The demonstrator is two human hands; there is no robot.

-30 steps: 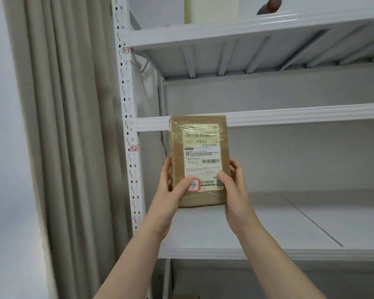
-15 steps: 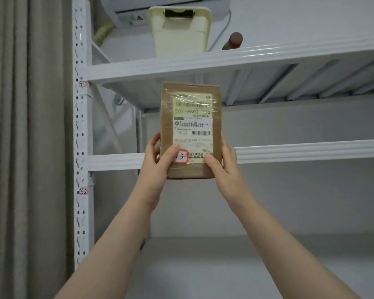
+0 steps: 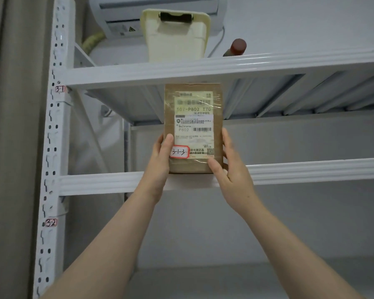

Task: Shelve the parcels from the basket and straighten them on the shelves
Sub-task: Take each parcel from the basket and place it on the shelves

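Parcel's gone up a bit since half a second ago: the brown cardboard parcel with the white shipping label [image 3: 192, 128] now has its top edge level with the white metal top shelf beam [image 3: 127, 74] and its bottom edge at the white middle shelf beam [image 3: 311, 170]. It's upright, label facing me. Left hand [image 3: 160, 160] grips the left edge, thumb pressed beside the red-bordered "3-1-3" sticker [image 3: 179, 152]; its other fingers are hidden behind. Right hand [image 3: 231, 169] has fingers curled round the right edge, thumb on the lower corner. Up top sit a cream plastic bin [image 3: 175, 37] and a red-capped bottle [image 3: 235, 47].
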